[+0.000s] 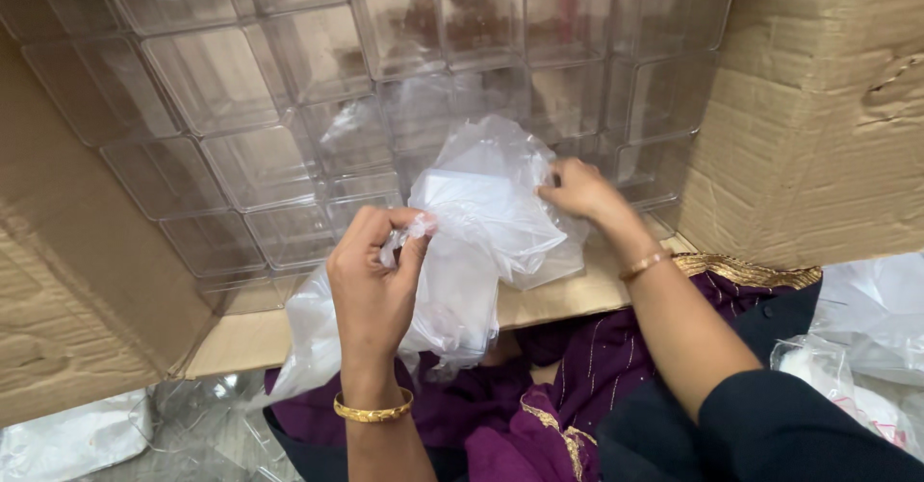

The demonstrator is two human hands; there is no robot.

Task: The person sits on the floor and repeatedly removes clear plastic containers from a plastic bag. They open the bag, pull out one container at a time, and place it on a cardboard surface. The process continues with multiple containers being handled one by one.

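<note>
Here, at lower centre of the frame, the left hand [373,275] pinched a fold of the clear plastic bag [481,227] between thumb and fingers, apparently to keep the film taut. Right of it, at mid-frame, the right hand [577,190] had its fingertips closed on the bag's upper edge, likely so the mouth stayed open around a clear box inside (its outline showed only faintly). Behind, stacked clear plastic boxes [289,116] filled the cardboard carton [818,126].

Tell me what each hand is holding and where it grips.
Both hold one clear plastic bag: the left hand pinches its left edge, the right hand its upper right edge.
</note>
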